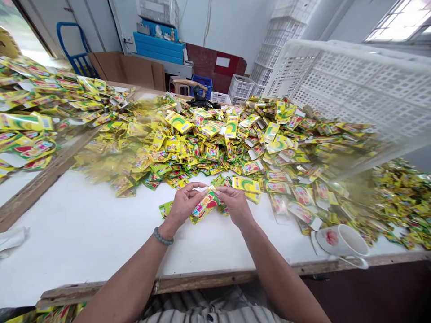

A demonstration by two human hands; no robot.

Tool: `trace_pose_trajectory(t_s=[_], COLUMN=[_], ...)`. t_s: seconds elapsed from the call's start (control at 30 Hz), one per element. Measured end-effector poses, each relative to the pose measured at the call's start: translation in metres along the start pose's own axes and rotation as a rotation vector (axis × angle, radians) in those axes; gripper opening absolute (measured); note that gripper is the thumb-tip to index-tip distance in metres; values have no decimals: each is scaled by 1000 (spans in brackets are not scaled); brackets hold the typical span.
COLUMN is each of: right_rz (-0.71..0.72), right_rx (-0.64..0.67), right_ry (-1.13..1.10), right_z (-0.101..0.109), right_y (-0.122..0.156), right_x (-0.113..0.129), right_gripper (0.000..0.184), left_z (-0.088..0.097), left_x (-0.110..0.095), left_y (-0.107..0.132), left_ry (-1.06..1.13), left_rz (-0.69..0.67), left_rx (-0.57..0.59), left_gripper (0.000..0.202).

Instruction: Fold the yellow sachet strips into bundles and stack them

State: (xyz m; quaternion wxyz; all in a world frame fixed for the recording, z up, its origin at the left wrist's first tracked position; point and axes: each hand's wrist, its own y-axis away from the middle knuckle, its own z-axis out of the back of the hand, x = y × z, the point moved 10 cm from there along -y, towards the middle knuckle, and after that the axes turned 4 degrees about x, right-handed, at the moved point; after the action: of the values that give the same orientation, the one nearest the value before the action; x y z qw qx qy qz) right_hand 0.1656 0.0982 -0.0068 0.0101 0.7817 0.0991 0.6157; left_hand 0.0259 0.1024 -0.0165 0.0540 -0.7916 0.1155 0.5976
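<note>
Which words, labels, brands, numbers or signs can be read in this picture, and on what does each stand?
No whole word or number reads clearly.
Held carton, partly covered by the fingers: tilted coloured letters, not legible with certainty.
Heaped cartons and sachets: print too small or blurred.
Yellow carton behind the right hand: barcode, digits too small.
Mug: red flower, no visible text.

Flowered mug point(336, 241) at right; farther back, cardboard point(141, 72), blue trolley point(78, 56), perhaps a chair point(191, 83).

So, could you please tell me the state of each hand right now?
Left hand: closed, holding the yellow-green pack.
Right hand: closed, pinching its upper end.
</note>
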Motion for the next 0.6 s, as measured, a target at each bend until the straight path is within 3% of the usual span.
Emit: trace_pose_trajectory(t_s=[0.27, 0.4, 0.6], right_rz=[75, 108, 315], right_rx=[76, 103, -271], right_ry=[277, 284, 480], right_z=[5, -6, 2], right_y=[8, 20, 42], right_x=[16, 13, 13], right_gripper=[24, 36, 31], left_z=[3, 9, 11], left_x=[5, 0, -6], left_y=[0, 2, 5], left_ry=[2, -30, -112], left_rz=[17, -17, -60], left_rx=[-52, -142, -179], left_gripper=[47, 47, 44])
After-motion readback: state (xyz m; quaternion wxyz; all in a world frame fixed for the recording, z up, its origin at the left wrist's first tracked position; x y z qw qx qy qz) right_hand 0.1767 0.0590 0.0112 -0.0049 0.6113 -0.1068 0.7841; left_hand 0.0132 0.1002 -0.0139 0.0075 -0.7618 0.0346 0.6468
